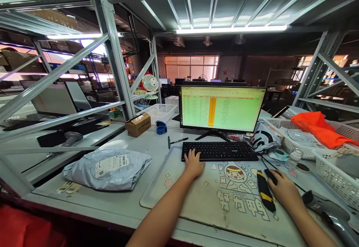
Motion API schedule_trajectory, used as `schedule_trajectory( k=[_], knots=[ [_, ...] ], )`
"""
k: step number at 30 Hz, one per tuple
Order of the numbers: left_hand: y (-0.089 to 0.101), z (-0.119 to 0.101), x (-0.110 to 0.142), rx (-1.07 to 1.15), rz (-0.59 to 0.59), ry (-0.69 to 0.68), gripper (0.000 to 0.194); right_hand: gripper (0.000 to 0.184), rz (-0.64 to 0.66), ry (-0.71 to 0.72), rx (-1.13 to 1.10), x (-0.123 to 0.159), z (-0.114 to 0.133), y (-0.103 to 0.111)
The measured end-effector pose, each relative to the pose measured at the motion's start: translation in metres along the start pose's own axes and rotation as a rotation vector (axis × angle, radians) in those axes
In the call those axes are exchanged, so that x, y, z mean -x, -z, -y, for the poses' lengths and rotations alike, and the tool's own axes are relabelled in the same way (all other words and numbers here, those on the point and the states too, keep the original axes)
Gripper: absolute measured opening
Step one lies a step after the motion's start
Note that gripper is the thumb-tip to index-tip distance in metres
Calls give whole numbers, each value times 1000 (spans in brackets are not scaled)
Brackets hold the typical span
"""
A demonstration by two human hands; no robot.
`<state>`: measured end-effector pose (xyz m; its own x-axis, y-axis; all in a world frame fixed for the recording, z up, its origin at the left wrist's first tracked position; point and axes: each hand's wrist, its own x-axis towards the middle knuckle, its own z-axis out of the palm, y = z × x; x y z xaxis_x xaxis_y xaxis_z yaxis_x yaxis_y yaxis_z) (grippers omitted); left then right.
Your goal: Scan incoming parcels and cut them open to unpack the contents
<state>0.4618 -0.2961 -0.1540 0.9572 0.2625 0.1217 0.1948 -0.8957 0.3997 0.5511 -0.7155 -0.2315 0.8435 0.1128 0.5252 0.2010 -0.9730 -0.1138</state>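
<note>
My left hand (194, 164) rests with fingers spread on the left end of a black keyboard (221, 150). My right hand (282, 187) is curled over a black computer mouse (270, 177) on a printed desk mat (202, 202). Just left of the mouse lies a long black object with yellow bands (266, 193); its kind is unclear. Behind the keyboard stands a monitor (221, 107) showing a table with one orange column. A handheld barcode scanner (327, 206) lies to the right of my right forearm.
A grey plastic mailing bag (109, 168) with a label lies at left. Behind it are a small cardboard box (138, 124), a blue round item (160, 127) and a pen (178, 140). White baskets (336, 176) and orange fabric (322, 129) sit at right. Metal shelf posts (116, 52) frame the desk.
</note>
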Motion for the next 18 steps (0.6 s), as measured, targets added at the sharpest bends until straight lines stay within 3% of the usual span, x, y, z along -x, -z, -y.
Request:
schedule_trajectory(
  k=[9,18],
  knots=[
    [-1,3,-2,-5,2,-8,68,60,-49,-54,3,5,8,15],
    [1,5,0,4,-30,8,72,67,14,-24,-42,-2,-14,-18]
  ],
)
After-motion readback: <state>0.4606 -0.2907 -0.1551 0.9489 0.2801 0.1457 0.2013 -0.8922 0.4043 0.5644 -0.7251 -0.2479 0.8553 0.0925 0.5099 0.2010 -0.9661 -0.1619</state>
